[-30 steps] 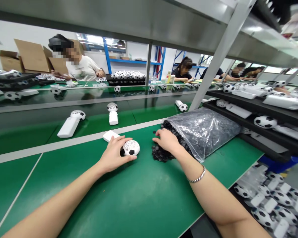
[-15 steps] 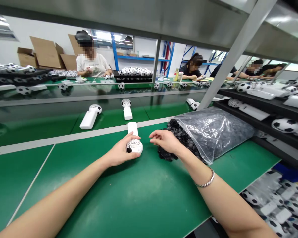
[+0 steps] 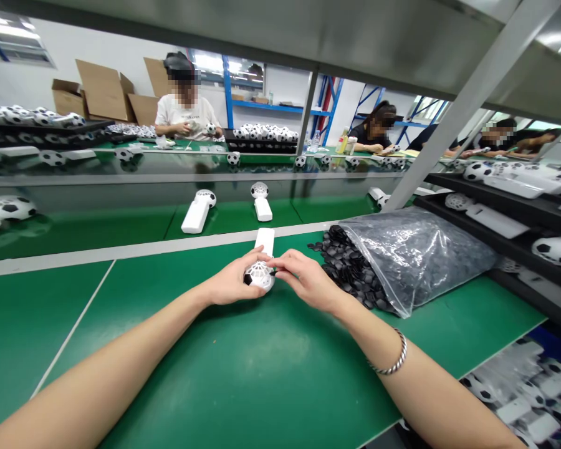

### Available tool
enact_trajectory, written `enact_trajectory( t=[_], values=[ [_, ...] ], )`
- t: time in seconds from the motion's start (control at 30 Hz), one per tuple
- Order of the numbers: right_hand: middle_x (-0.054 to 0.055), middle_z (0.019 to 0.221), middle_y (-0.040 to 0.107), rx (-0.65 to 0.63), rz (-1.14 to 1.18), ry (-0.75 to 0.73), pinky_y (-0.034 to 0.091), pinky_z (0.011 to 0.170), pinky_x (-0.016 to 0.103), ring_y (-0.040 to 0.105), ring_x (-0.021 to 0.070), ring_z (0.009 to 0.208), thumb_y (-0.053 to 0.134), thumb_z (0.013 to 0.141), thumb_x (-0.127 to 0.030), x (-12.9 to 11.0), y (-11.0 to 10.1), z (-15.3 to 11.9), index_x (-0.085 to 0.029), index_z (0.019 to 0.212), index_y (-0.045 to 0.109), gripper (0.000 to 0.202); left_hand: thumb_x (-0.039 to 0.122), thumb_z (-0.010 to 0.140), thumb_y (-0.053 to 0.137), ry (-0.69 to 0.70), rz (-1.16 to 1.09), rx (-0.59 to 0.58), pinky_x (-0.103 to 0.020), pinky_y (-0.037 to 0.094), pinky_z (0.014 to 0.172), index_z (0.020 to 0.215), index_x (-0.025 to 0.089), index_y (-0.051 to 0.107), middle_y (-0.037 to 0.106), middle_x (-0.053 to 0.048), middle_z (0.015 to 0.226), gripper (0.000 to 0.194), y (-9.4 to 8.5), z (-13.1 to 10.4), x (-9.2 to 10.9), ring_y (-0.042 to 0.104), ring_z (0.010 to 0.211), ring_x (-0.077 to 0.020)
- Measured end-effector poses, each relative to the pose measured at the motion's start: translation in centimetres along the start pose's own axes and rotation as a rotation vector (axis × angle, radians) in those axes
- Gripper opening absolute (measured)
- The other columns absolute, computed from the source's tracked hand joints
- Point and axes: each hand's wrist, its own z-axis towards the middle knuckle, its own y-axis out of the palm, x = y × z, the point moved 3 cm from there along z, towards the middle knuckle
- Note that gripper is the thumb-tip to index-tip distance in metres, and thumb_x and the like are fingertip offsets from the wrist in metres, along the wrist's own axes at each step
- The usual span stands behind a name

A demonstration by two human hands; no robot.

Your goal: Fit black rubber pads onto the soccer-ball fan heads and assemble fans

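A white handheld fan [image 3: 263, 239] with a soccer-ball-patterned round head lies on the green table, its handle pointing away from me. My left hand [image 3: 236, 275] is closed around the left side of the head, thumb at its near edge. Thumb and fingertips of my right hand [image 3: 303, 277] pinch a small black piece [image 3: 273, 272] against the head's right side. Much of that piece is hidden by the fingers. Right of my right hand, loose black pieces [image 3: 355, 265] spill from the mouth of a clear plastic bag [image 3: 421, 249].
Beyond the table edge, more fans [image 3: 199, 212] lie on a green belt [image 3: 234, 232]. Black trays [image 3: 490, 215] of fans stand at the right, beside a slanted metal post [image 3: 442, 137]. Fans in plastic [image 3: 523, 399] sit low at the right. Several co-workers sit across the line.
My right hand has moved from beside the bag's mouth to the fan head, bringing a small black piece against it. My left hand still holds the fan. The view has shifted slightly.
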Motion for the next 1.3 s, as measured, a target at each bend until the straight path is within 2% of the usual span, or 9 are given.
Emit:
enact_trajectory(
  t=[0.2,0.33,0.47,0.63,0.77,0.9,1.1,1.3],
  values=[
    [0.003,0.087,0.057,-0.021,-0.067,0.042,0.044,0.078,0.027,0.054,0.0132,0.082,0.049,0.084,-0.019,0.2,0.1,-0.1,-0.021,0.091,0.06,0.012,0.022,0.065,0.061,0.009,0.041,-0.005,-0.039,0.021,0.106,0.119,0.023,0.046,0.027,-0.008,0.142,0.056,0.0,-0.1,0.2,0.013,0.134,-0.0241],
    [0.001,0.08,0.057,0.016,0.027,0.053,0.044,0.069,0.023,0.053,0.0108,0.072,0.053,0.081,-0.017,-0.2,-0.1,0.0,-0.019,0.086,0.059,0.008,0.023,0.065,0.06,0.002,0.069,0.007,-0.038,0.022,0.105,0.118,0.023,0.046,0.027,-0.007,0.142,0.055,-0.1,-0.1,0.3,0.016,0.133,-0.025],
    [0.0,0.074,0.056,0.018,0.141,0.135,0.043,0.062,0.022,0.05,0.0097,0.064,0.054,0.079,-0.02,-0.3,0.1,-0.1,-0.018,0.083,0.058,0.006,0.023,0.065,0.06,0.009,0.083,0.016,-0.038,0.022,0.105,0.118,0.022,0.046,0.031,-0.008,0.14,0.055,0.0,0.0,0.5,0.017,0.133,-0.0252],
    [-0.001,0.075,0.058,-0.007,0.261,0.191,0.044,0.064,0.022,0.052,0.01,0.066,0.053,0.079,-0.021,-0.1,0.7,-0.2,-0.017,0.082,0.057,0.006,0.025,0.067,0.061,0.018,0.072,0.014,-0.038,0.022,0.105,0.117,0.023,0.046,0.035,-0.007,0.138,0.052,0.0,-0.1,0.6,0.013,0.134,-0.0244],
    [0.001,0.078,0.058,0.014,0.279,0.208,0.043,0.064,0.023,0.051,0.0104,0.067,0.056,0.077,-0.021,0.2,1.2,-0.1,-0.017,0.081,0.061,0.008,0.034,0.068,0.064,0.018,0.061,0.016,-0.039,0.02,0.106,0.116,0.023,0.047,0.035,-0.007,0.138,0.052,0.0,-0.1,0.6,0.011,0.134,-0.0252],
    [-0.001,0.071,0.058,0.014,0.373,0.277,0.042,0.061,0.024,0.049,0.0098,0.062,0.057,0.075,-0.022,0.6,1.8,0.0,-0.016,0.078,0.059,0.007,0.04,0.069,0.064,0.004,0.045,0.027,-0.039,0.02,0.106,0.116,0.024,0.047,0.034,-0.007,0.139,0.053,0.1,-0.1,0.5,0.016,0.133,-0.0256],
    [-0.002,0.069,0.056,0.054,0.413,0.277,0.041,0.059,0.023,0.048,0.0087,0.06,0.06,0.073,-0.023,1.0,1.8,0.3,-0.016,0.073,0.057,0.007,0.034,0.07,0.061,-0.003,0.017,0.038,-0.039,0.019,0.106,0.114,0.024,0.048,0.033,-0.005,0.139,0.047,0.2,-0.1,0.4,0.013,0.134,-0.0252],
    [-0.002,0.068,0.058,0.023,0.624,0.412,0.045,0.064,0.026,0.055,0.0104,0.063,0.064,0.07,-0.025,1.5,2.6,0.4,-0.017,0.072,0.051,0.015,0.028,0.067,0.062,-0.04,-0.023,0.054,-0.042,0.017,0.107,0.108,0.025,0.051,0.038,-0.005,0.135,0.043,0.4,0.1,0.7,0.013,0.134,-0.0257]
  ],
)
